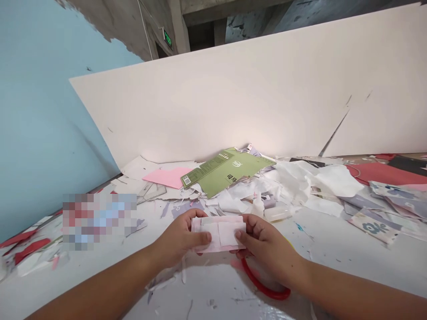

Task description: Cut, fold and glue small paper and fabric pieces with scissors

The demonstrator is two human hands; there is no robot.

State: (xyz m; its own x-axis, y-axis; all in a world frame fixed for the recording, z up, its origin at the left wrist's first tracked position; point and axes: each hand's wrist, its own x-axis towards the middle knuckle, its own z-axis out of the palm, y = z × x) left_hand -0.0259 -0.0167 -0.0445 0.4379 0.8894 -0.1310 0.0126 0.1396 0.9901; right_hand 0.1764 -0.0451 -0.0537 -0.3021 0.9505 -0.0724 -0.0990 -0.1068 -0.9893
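Lying farther back were a green card (216,173), a pink sheet (165,177) and white scraps (293,178), with a red loop (258,285) beside the right hand (271,249). Fingers there and on the left hand (178,238) gripped pale paper (215,242), thumbs on top, above the littered table (213,286), before a white board (250,98).

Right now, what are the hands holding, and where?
A pale pink paper piece: the left hand pinches its left end, the right hand its right end.

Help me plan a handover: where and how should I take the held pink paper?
Probably pinch the held pink paper midway along its far edge, from the far side: the left hand and right hand grip its ends, leaving that stretch exposed.
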